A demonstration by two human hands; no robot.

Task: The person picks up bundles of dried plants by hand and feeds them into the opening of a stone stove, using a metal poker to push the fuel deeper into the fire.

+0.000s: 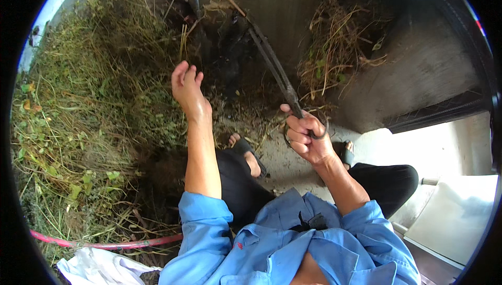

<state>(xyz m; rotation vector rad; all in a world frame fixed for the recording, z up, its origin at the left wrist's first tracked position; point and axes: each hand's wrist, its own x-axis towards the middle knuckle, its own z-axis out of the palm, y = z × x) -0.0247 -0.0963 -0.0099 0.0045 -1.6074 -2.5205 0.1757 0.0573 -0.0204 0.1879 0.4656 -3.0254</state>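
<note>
My right hand (pixel 308 134) grips the ring handles of dark metal fire tongs (pixel 272 55), which slant up and left. At the far end of the tongs' long jaws is a thin dry stick (pixel 231 1); whether they clamp it is hard to tell. My left hand (pixel 191 89) is raised with loosely bent fingers, and I see nothing in its grasp. Just beyond its fingertips stand a few pale dry stalks (pixel 183 42). Between the tongs and that hand lies a dark, blackened patch (pixel 231 50).
A large heap of dry grass and weeds (pixel 90 108) fills the left. A smaller clump of dry stems (pixel 333 50) lies against the grey surface at right. Near me are a pink-red hose or hoop (pixel 106 244), a white bag (pixel 102 267) and a pale seat-like panel (pixel 455 218).
</note>
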